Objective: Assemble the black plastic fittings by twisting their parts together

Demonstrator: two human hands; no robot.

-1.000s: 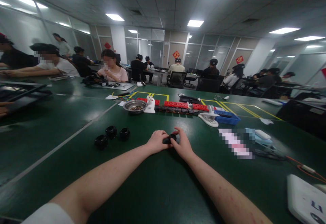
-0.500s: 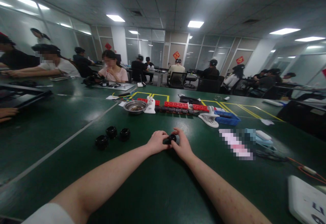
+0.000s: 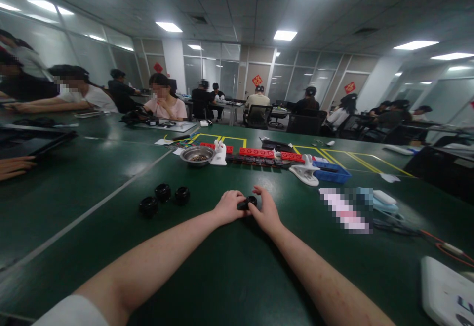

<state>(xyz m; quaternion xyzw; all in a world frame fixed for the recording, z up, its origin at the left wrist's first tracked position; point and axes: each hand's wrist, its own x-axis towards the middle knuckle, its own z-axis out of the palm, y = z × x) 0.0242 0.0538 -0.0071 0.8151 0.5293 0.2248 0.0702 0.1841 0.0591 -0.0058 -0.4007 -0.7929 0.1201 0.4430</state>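
At the middle of the table, my left hand (image 3: pixel 229 207) and my right hand (image 3: pixel 265 211) close in from either side on a small black ring-shaped part (image 3: pixel 252 200). My left fingers grip its left side, partly covering a dark piece there. Thumb in front and fingers behind, my right hand holds the other side. Whether the black part is one piece or two, I cannot tell. Left of my hands stand three similar glossy black round parts, a near one (image 3: pixel 148 206), a far one (image 3: pixel 162 192) and a right one (image 3: pixel 182 195).
Ahead lie a metal bowl (image 3: pixel 196 156) of small pieces, a white stand (image 3: pixel 219 153), a red block strip (image 3: pixel 256 152), a white clamp (image 3: pixel 306 173) and a blue tray (image 3: pixel 335 174). Cables (image 3: pixel 398 226) lie to the right. A co-worker's hand (image 3: pixel 17 167) rests at far left.
Between my hands the black part has turned slightly, and the grey area beside it no longer shows. The co-worker's hand at far left has moved a little to the right.
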